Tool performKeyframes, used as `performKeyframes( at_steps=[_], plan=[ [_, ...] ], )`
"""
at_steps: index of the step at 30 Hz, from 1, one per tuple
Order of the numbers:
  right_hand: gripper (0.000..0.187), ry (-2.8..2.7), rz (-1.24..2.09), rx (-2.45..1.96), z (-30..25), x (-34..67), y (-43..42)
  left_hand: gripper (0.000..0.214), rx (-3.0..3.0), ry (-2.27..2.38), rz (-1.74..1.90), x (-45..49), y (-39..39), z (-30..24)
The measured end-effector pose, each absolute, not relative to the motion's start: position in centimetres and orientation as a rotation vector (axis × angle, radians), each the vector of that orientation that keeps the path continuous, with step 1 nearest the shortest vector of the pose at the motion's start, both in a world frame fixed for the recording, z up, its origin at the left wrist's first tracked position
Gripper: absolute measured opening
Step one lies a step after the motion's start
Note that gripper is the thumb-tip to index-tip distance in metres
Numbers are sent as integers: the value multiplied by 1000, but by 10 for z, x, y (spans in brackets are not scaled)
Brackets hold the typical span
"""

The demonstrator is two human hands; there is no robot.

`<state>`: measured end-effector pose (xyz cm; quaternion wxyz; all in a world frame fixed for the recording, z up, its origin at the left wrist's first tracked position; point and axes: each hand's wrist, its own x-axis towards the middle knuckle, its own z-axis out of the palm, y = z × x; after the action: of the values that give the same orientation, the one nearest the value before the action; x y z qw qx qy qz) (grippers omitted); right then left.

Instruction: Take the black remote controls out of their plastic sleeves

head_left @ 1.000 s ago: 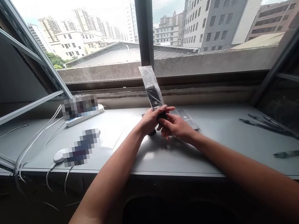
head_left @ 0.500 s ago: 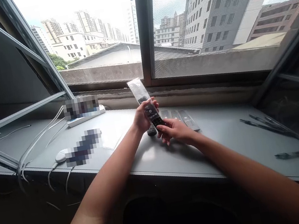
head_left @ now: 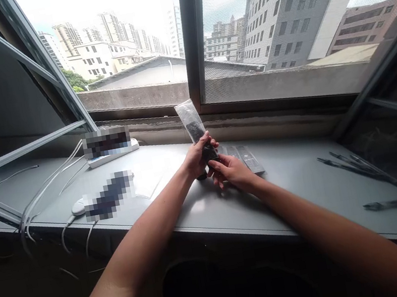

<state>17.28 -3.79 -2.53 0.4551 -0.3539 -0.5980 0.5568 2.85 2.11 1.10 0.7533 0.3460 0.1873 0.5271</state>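
Observation:
A black remote control (head_left: 198, 133) sits partly inside a clear plastic sleeve (head_left: 188, 113) that stands up and leans left above my hands. My left hand (head_left: 196, 157) is closed round the remote and sleeve from the left. My right hand (head_left: 231, 171) grips the remote's lower end from the right with fingertips pinched. Both hands hover just above the grey window ledge (head_left: 287, 173). Two more remotes (head_left: 248, 159) lie flat on the ledge right behind my right hand.
A white power strip (head_left: 111, 156) and several white cables (head_left: 47, 188) lie at the left. A white mouse (head_left: 77, 206) sits by a blurred dark item (head_left: 109, 195). Dark cable ties (head_left: 359, 166) and a pen (head_left: 392, 204) lie at the right. An open window frame (head_left: 10, 151) juts in at left.
The sleeved remote tilted left and dropped lower, then rose again and stood more upright. My hands stayed together over the ledge, shifting their grip slightly.

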Motion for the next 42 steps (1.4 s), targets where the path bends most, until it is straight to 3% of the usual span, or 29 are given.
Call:
performKeyframes(
  at_steps=[15,26,32,42],
  plan=[
    [41,-1579,1527,-945,-22,171,-46,10,487,319,1356,4,36,27],
    [46,-1491,1441,-924,-22,170,-43,33,674,325,1217,27,25,11],
    [45,-1483,1402,-911,-20,173,-42,27,683,438,1178,25,26,13],
    [42,-1536,1504,-937,-18,173,-46,37,563,346,1408,-4,48,21]
  ],
)
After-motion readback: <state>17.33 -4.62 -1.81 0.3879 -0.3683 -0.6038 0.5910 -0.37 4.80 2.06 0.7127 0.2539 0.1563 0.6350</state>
